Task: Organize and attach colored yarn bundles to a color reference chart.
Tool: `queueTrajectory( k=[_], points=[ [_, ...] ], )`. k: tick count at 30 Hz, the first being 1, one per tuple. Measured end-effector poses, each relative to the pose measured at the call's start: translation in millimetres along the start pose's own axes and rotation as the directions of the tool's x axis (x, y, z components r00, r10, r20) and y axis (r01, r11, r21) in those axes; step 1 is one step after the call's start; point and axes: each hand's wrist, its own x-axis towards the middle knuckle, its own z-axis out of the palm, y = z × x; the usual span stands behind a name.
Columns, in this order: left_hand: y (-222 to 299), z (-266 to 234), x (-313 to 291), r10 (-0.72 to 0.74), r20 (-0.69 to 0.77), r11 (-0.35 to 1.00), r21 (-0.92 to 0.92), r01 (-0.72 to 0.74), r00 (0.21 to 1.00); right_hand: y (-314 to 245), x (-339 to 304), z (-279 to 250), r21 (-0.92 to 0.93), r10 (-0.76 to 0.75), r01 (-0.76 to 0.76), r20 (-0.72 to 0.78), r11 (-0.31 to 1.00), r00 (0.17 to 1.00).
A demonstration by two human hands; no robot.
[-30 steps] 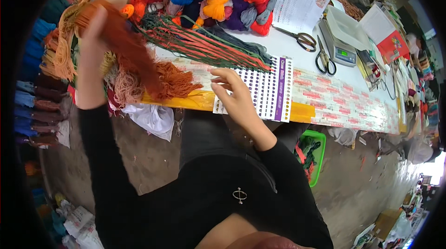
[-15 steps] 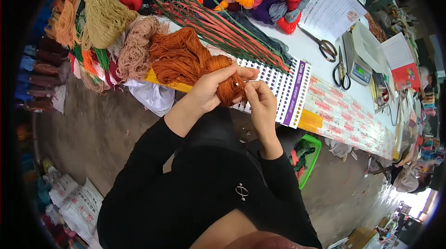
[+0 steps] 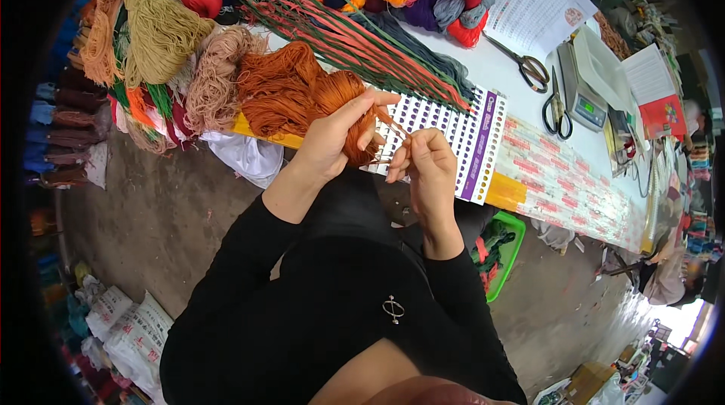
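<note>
A thick rust-orange yarn skein (image 3: pixel 279 86) lies along the table's near edge, and its right end is bunched up in my hands. My left hand (image 3: pixel 337 132) is wrapped round that end, thumb on top. My right hand (image 3: pixel 429 162), a little to the right, pinches a few strands of the same yarn between thumb and fingertips. Those strands stretch across the short gap between the hands. Under them lies a white card with rows of punched holes and a purple strip (image 3: pixel 483 147). Long coral and dark green strands (image 3: pixel 362 39) spread just beyond it.
Beige yarn (image 3: pixel 162 24), pinkish-tan yarn (image 3: pixel 219 76) and several bright balls crowd the table's left and far side. Two pairs of scissors (image 3: pixel 557 114), a digital scale (image 3: pixel 585 95) and a printed sheet (image 3: pixel 540 9) lie to the right. A green basket (image 3: pixel 515 243) stands on the floor below.
My right hand has drawn away to the right from the bundle, pulling strands out between the hands. My left hand has shifted slightly left with the yarn.
</note>
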Motion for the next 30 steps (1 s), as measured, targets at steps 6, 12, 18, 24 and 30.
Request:
queueTrajectory(
  k=[6, 12, 18, 24, 30],
  points=[
    [4, 6, -2, 0.021, -0.037, 1.0, 0.007, -0.02, 0.999, 0, -3, 3, -0.09, -0.039, 0.037, -0.012, 0.995, 0.999],
    [3, 5, -2, 0.029, -0.015, 1.0, 0.001, -0.029, 0.999, 0, -5, 1, -0.138, -0.032, 0.029, -0.022, 0.99, 0.999],
    [5, 4, -2, -0.024, -0.005, 0.999, -0.028, 0.024, 1.0, -2, -6, 2, -0.153, -0.017, 0.011, -0.039, 0.988, 0.999],
    [6, -1, -2, -0.073, 0.048, 0.987, 0.149, 0.065, 0.996, -9, -4, 1, -0.067, 0.043, -0.041, 0.031, 0.997, 0.999],
    [3, 2, -3, -0.088, 0.087, 0.981, -0.164, 0.101, 0.992, -10, 9, -11, 0.255, -0.063, 0.122, -0.226, 0.959, 0.972]
  ],
)
